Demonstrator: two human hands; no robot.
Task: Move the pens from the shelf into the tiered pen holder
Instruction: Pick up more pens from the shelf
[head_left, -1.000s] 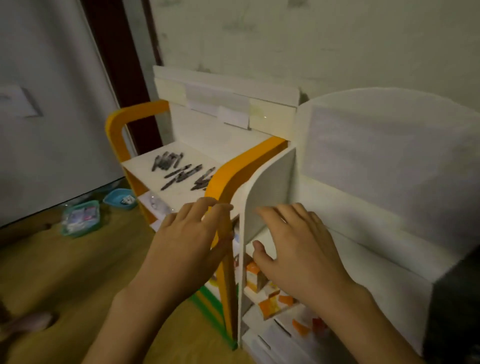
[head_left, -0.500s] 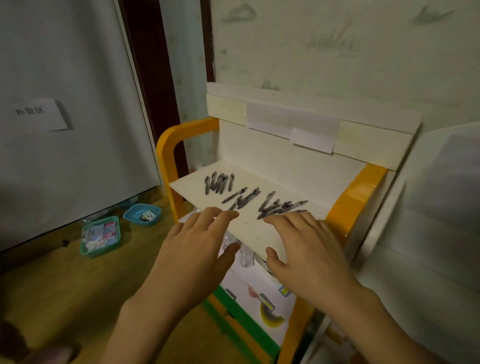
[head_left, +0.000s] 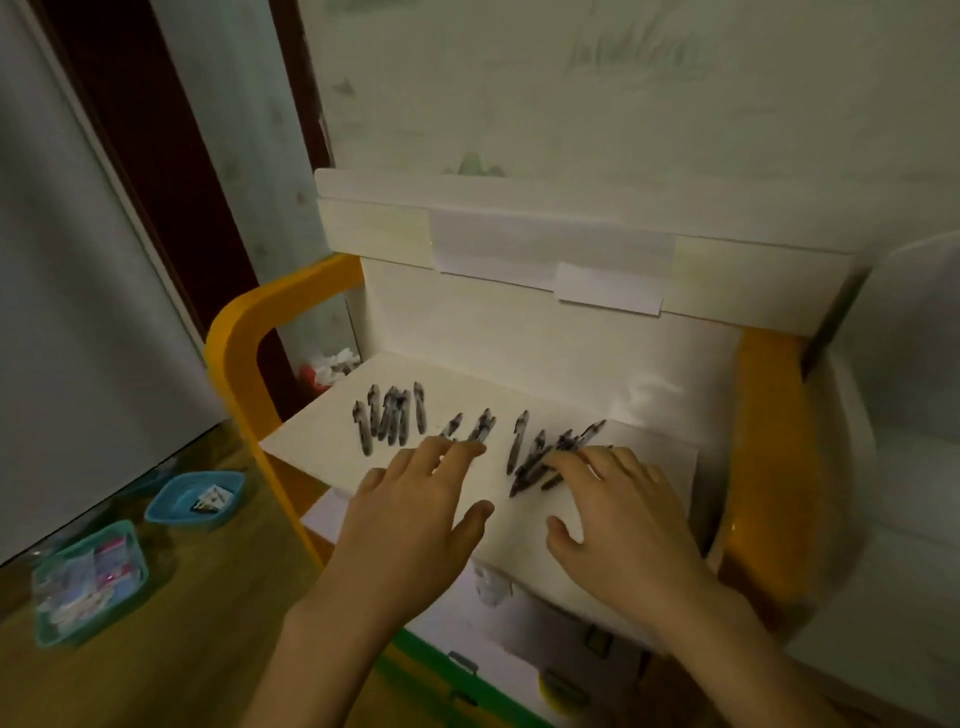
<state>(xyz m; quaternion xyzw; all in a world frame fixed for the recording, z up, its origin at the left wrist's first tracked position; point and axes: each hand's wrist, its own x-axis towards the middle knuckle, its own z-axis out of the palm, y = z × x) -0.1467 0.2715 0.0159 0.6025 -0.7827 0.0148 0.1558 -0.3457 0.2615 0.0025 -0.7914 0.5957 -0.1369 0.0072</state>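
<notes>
Reaching, left hand (head_left: 410, 525) and right hand (head_left: 618, 514) spread flat, for pens (head_left: 540, 457) near the shelf (head_left: 322, 447) front edge; gripping next.

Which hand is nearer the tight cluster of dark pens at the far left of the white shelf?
Left. The left hand hovers just right of and in front of that cluster of dark pens, fingers extended; the right hand is farther right, fingertips on the right-hand pens.
</notes>
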